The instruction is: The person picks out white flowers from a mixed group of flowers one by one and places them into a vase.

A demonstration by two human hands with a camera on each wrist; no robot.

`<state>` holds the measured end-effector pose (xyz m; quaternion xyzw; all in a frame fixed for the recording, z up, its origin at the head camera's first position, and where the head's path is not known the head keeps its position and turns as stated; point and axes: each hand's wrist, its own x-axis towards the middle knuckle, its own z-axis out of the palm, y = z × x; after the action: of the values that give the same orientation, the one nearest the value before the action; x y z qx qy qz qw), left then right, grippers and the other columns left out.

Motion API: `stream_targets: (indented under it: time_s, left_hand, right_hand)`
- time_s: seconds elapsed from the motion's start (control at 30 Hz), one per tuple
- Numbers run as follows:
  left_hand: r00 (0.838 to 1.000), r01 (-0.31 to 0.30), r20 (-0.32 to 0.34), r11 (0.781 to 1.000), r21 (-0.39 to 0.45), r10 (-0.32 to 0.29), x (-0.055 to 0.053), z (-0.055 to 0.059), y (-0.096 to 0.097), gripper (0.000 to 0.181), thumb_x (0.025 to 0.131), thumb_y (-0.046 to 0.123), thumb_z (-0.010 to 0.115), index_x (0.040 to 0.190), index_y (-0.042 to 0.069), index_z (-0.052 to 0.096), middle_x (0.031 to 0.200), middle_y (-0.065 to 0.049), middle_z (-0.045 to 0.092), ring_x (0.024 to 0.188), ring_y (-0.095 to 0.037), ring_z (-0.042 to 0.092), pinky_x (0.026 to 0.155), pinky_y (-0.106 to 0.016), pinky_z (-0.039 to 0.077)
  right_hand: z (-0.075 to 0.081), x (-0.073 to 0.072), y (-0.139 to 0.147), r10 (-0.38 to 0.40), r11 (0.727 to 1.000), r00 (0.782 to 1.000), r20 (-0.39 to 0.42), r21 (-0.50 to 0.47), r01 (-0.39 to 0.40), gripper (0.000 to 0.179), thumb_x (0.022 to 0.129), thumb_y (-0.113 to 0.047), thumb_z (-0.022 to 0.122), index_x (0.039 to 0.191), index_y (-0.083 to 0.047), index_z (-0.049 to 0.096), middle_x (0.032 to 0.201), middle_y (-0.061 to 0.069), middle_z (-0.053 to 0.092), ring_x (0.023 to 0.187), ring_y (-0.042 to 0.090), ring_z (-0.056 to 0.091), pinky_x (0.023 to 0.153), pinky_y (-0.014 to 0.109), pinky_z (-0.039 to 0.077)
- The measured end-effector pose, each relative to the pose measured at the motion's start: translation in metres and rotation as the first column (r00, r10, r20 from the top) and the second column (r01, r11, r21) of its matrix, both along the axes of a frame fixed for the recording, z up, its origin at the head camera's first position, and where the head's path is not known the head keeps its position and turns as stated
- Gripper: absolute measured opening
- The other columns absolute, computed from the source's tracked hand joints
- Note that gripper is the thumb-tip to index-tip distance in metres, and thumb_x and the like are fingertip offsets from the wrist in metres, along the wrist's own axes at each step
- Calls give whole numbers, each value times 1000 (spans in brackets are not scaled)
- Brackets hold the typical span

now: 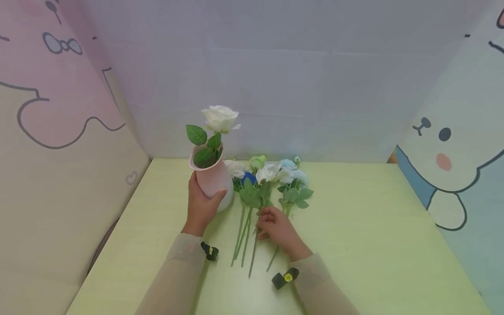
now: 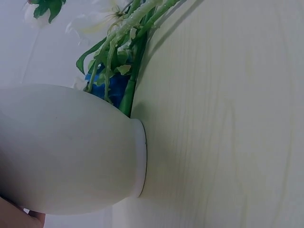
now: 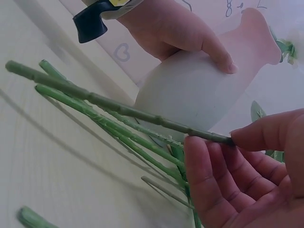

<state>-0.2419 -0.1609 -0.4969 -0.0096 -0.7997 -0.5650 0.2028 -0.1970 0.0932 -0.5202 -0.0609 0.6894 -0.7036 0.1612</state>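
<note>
My left hand [image 1: 201, 203] grips a pink-and-white vase [image 1: 214, 177], its thumb across the front. A single white rose [image 1: 220, 119] with green leaves stands in the vase's mouth. In the left wrist view, the vase's base [image 2: 139, 159] is close to the tabletop; whether it touches, I cannot tell. My right hand [image 1: 275, 225] pinches a green flower stem [image 3: 118, 108] between thumb and fingers, its lower end pointing toward me. The blossom of that stem is probably the white flower [image 1: 267, 173], but leaves overlap there.
Beside the vase lie more artificial flowers: a white one [image 1: 235, 168], a blue one [image 1: 248, 177], a green one [image 1: 257, 162] and a pale blue bunch [image 1: 300, 177]. They lie on a pale yellow-green table [image 1: 362, 227]. Cartoon-printed panels [image 1: 453, 153] rise at the sides, a plain backdrop [image 1: 275, 87] behind.
</note>
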Motion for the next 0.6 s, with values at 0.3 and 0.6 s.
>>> stream_targets:
  time_s: [0.3,0.6]
  left_hand:
    - [1000,-4,11,1000,1,4,-1,1,0,101,83,28,86,161,23,23,148,-8,40,125,-27,47,102,-55,40]
    - [1000,2,10,1000,-2,-2,0,-1,-1,99,84,29,86,161,25,23,147,-7,40,124,-27,47,101,-56,41]
  right_hand:
    - [17,0,1,-29,999,996,-79,16,31,27,99,2,60,122,13,51,99,16,62,83,24,66,71,44,61]
    - [52,-10,-2,-17,1000,986,-166,10,19,22,100,3,58,120,10,51,101,17,60,84,23,67,72,43,61]
